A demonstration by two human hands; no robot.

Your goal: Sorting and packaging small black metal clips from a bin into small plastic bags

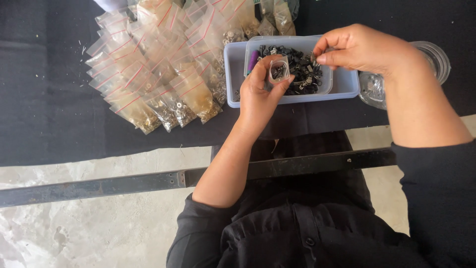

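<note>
My left hand [259, 94] holds a small clear plastic cup [279, 70] with a few small dark metal parts inside, just in front of a pale blue plastic tray [233, 59]. Inside that tray sits a clear inner container [325, 85] heaped with small black and silver metal parts [302, 67]. My right hand [357, 48] hovers over the right side of the heap, fingertips pinched together on what looks like one small part.
Many small clear zip bags with red strips [153, 64], filled with small metal pieces, are fanned out on the black table [44, 99] to the left. A clear round container [436, 57] stands right of the tray. A dark metal bar [124, 183] runs below the table edge.
</note>
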